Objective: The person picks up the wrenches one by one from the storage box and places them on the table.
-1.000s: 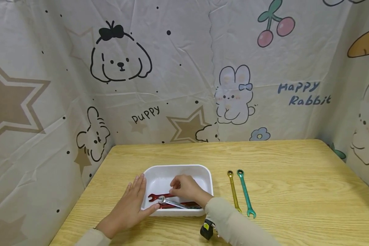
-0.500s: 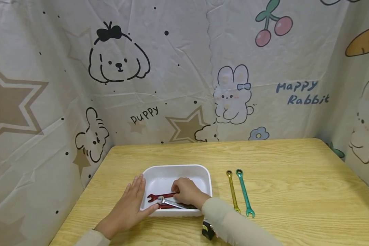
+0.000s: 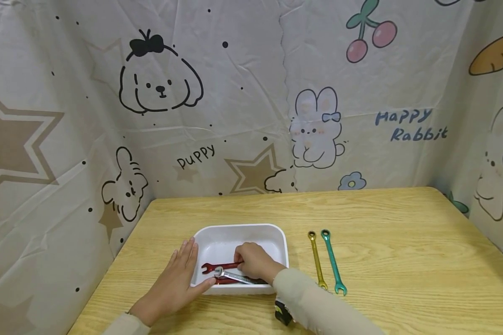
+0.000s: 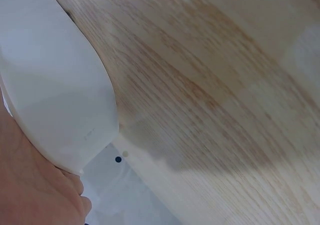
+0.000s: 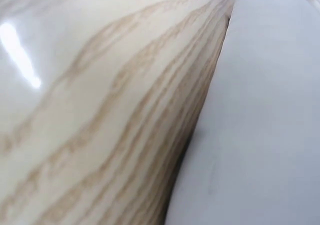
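Note:
A white tray (image 3: 241,228) stands on the table with several wrenches in it. My left hand (image 3: 173,284) lies with straight fingers along the tray's left wall, its thumb over the front left rim; in the left wrist view that hand (image 4: 37,185) rests against the white wall (image 4: 60,85). Inside the tray my right hand (image 3: 255,260) pinches a red wrench (image 3: 220,266), whose open end points left. A silver wrench (image 3: 236,277) and another red wrench (image 3: 224,281) lie nearer the front wall, partly covered by my right hand. The right wrist view shows the tray's outer wall (image 5: 255,110).
To the right of the tray, a yellow wrench (image 3: 316,260) and a green wrench (image 3: 333,260) lie side by side on the wooden table (image 3: 402,251). The black wrist camera (image 3: 282,312) hangs below my right sleeve (image 3: 318,302). A printed cloth (image 3: 234,116) surrounds the table.
My right hand has lowered slightly and its fingers have closed on the red wrench. The left hand has stayed on the tray. The head view has drifted a little.

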`<state>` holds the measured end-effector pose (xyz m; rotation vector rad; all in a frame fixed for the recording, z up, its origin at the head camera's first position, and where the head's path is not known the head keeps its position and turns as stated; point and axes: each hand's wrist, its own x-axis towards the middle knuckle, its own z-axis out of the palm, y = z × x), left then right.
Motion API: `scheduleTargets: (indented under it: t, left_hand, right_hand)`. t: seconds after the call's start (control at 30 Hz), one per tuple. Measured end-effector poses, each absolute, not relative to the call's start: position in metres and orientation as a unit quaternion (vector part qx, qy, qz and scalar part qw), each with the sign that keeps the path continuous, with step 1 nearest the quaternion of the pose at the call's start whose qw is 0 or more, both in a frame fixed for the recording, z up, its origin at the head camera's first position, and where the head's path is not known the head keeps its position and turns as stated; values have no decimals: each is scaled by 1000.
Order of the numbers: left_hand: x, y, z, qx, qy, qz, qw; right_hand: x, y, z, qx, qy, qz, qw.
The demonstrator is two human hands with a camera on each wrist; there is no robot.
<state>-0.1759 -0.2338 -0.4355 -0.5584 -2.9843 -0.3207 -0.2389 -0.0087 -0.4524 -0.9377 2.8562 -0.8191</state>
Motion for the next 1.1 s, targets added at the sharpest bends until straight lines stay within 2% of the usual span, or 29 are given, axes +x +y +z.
scheduleTargets:
  t: [0.43,1.1]
  left_hand:
    - [-176,-236,-437,-187,-975,-100,62]
    - [-177,-237,-440,-182,-976,-111,51]
  right_hand:
    - [-239,-11,-454,-299,925,-236,4]
    - [-238,-7,-453,-289,913,-286,23]
